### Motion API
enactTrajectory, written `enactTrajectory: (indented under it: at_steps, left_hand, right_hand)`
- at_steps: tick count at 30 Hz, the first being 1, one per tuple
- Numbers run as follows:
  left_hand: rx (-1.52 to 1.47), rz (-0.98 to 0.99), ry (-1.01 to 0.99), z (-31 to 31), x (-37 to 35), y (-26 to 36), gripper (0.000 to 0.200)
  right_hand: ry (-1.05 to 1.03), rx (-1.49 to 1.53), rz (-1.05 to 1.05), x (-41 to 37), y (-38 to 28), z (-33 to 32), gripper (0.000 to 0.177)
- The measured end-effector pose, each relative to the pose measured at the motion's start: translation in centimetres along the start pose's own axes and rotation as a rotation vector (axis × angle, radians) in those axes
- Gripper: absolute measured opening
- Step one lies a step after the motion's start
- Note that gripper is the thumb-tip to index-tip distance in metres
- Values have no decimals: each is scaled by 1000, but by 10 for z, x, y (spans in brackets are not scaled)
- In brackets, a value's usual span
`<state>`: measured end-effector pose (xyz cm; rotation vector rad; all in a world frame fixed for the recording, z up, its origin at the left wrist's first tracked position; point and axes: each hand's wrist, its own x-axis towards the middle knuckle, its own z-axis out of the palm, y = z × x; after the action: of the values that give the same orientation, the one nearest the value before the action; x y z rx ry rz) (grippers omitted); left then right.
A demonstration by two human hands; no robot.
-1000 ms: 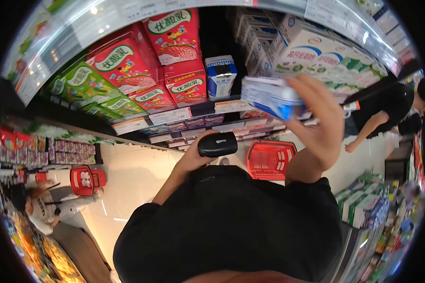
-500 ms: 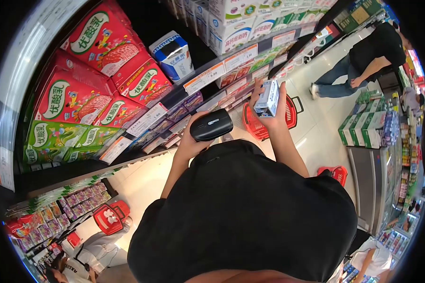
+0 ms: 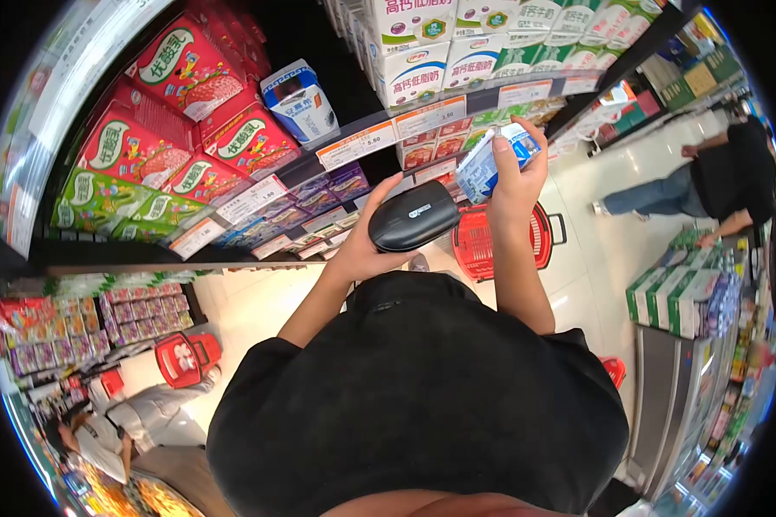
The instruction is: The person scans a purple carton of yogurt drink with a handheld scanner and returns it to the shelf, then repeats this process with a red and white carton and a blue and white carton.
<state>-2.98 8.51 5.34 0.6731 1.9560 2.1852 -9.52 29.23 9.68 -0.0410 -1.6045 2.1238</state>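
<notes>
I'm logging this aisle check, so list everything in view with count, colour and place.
scanner: one, black, in left hand
carton: one, blue and white, in right hand
shelf carton: one, blue and white, upper shelf
red packs: several, red, upper shelf, left
green packs: a few, green, below the red packs
milk cases: many, white, top right shelf
price tags: many, white and orange, shelf edges
basket: one, red, floor beneath the hands
far basket: one, red, floor, lower left
person in black: one, right aisle
crouching person: one, light top, lower left
left hand: grips scanner
right hand: grips carton
</notes>
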Motion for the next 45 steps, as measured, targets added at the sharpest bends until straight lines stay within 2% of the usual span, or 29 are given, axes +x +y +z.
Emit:
enactTrajectory:
  at_steps: [5,12,18,20,23,25,27,29,35,39,41,45]
  left_hand:
    - [59,-14,83,17,-6,1,96]
    - [172,57,58,17,0,4,88]
    - [167,12,122,12,-8,-7,86]
    - [176,56,93,7,-9,-10,87]
    - [126,14,73,1,-9,-11,86]
    - [118,23,71,-1,-6,-8,86]
    - [103,33,72,-1,-4,-5,86]
    - [54,56,68,-1,-1,-6,85]
    - [85,89,15,0,-2,-18,89]
    - [155,125,52,3,-6,-18,91]
    - [21,45,113,5,-8,-17,85]
    - [40,15,96,1,-13,-24,86]
  right_hand:
    - [-68,45,14,7,1,-1,46]
    - [-172,115,-15,15,18,-3,48]
    - [-182,185,-13,12,39,-5,48]
    - [-166,204,-16,11,43,-7,49]
    - [-267,379,78,14,45,-4,50]
    - [-484,858,286,15,44,-1,51]
    - [-492,897,348,15,49,-3,52]
    - [-548,1061,435,16,49,-3,54]
    - [-570,1056,477,15,51,-5,56]
    - [-555,1050,507,16,48,-7,57]
    - [-510,1099,576,17,45,-7,57]
    - [-566,1290,642,16,50,-8,59]
